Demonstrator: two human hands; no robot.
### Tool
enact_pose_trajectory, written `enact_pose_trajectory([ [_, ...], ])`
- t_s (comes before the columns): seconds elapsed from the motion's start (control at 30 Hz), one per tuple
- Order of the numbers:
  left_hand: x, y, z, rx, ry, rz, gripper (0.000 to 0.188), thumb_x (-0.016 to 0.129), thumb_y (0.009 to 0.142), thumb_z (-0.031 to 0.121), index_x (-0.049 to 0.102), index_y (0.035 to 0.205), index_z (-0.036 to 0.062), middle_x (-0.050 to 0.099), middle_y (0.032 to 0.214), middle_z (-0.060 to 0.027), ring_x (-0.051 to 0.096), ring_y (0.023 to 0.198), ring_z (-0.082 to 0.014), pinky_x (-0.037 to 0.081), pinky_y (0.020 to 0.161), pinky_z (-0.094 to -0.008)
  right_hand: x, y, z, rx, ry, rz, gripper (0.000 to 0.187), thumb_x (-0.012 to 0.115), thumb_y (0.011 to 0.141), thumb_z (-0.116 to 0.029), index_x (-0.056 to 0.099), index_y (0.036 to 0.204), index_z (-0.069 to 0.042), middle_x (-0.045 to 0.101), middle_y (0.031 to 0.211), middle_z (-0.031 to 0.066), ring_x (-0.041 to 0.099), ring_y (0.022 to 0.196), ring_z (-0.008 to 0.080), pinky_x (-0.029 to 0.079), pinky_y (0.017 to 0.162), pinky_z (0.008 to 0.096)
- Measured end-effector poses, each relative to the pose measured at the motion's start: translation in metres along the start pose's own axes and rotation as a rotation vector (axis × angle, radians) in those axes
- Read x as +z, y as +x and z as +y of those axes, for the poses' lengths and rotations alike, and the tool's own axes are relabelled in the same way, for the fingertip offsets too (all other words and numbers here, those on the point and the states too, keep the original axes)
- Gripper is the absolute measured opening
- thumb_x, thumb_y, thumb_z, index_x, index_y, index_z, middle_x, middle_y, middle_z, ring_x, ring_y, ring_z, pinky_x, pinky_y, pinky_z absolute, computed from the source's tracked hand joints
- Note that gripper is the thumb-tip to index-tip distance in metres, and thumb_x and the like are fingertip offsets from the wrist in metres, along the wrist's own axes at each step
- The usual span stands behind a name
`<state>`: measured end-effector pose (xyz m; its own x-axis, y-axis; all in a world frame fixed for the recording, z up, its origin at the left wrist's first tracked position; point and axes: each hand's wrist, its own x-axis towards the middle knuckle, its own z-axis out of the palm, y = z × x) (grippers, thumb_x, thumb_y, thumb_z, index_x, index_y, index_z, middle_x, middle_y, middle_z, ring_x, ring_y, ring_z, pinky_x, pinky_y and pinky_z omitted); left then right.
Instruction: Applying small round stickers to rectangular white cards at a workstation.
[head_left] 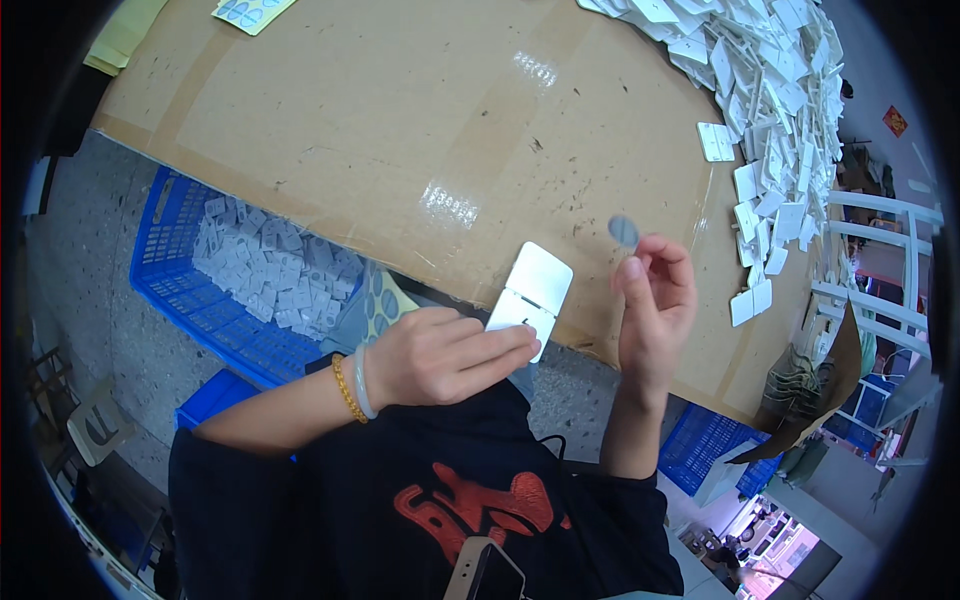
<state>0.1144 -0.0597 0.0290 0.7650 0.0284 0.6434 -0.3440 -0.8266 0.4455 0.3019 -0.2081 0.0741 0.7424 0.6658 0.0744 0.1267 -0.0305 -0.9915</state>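
Observation:
My left hand (440, 358) is closed on a flat white plastic plate (543, 275) with rounded corners and a dark slot across it. The plate is tilted at the table's near edge. My right hand (655, 300) is raised to the right of it, thumb and index finger pinching a grey-blue oval sticker (623, 231). A gap separates the sticker from the plate. Behind my left wrist, a yellowish sheet of oval stickers (383, 302) shows in part, its lower portion hidden by the hand.
A cardboard-covered table (400, 130) spreads in front of me. White plates lie heaped in a large pile (775, 110) at its right. Below the left edge stands a blue crate (160, 255) holding many white pieces. Another sticker sheet (250, 12) lies far left. A second blue crate (700, 440) sits lower right.

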Motion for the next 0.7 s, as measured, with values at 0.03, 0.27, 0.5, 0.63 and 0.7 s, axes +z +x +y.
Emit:
enact_pose_trajectory([
  [0.03,0.001,-0.002,-0.001,-0.003,-0.001,0.002,0.027,0.069,0.079,0.008,0.074,0.106,0.0098,0.072,0.113,-0.0017,0.055,0.056,-0.0057,0.039,0.048,-0.0208,-0.007,0.002,-0.004,0.142,0.134,-0.112,0.023,0.062,0.094,-0.004,0.056,0.116,-0.002,0.062,0.086,0.0031,0.061,0.076,0.0095,0.048,0.066,0.0224],
  [0.27,0.019,-0.015,-0.010,-0.007,0.042,-0.008,0.023,0.071,0.079,0.010,0.075,0.102,0.0138,0.070,0.123,-0.0010,0.048,0.049,-0.0039,0.037,0.046,-0.0202,0.012,-0.001,-0.008,0.455,0.061,-0.230,0.012,0.062,0.097,-0.008,0.061,0.103,0.003,0.063,0.078,0.0037,0.058,0.060,0.0071,0.046,0.055,0.0191],
  [0.5,0.020,-0.013,-0.015,0.030,0.031,0.033,0.028,0.070,0.078,0.013,0.074,0.106,0.0126,0.069,0.125,0.0013,0.050,0.051,-0.0034,0.041,0.046,-0.0196,0.021,-0.007,-0.002,0.417,-0.006,-0.194,0.013,0.063,0.097,-0.009,0.063,0.102,0.003,0.065,0.074,0.0041,0.062,0.063,0.0074,0.051,0.059,0.0198],
  [0.63,0.019,-0.011,-0.016,0.041,0.023,0.026,0.029,0.071,0.078,0.013,0.074,0.106,0.0121,0.069,0.124,0.0007,0.050,0.051,-0.0033,0.041,0.046,-0.0193,0.023,-0.002,-0.005,0.442,-0.018,-0.207,0.013,0.063,0.097,-0.009,0.063,0.101,0.004,0.064,0.073,0.0033,0.061,0.062,0.0067,0.050,0.058,0.0194],
  [0.7,0.018,-0.011,-0.016,0.042,0.019,0.013,0.029,0.071,0.078,0.013,0.074,0.107,0.0120,0.069,0.124,0.0005,0.050,0.051,-0.0033,0.041,0.046,-0.0194,0.024,-0.001,-0.006,0.455,-0.032,-0.205,0.013,0.064,0.097,-0.009,0.064,0.100,0.004,0.064,0.073,0.0029,0.060,0.060,0.0059,0.050,0.057,0.0188],
])
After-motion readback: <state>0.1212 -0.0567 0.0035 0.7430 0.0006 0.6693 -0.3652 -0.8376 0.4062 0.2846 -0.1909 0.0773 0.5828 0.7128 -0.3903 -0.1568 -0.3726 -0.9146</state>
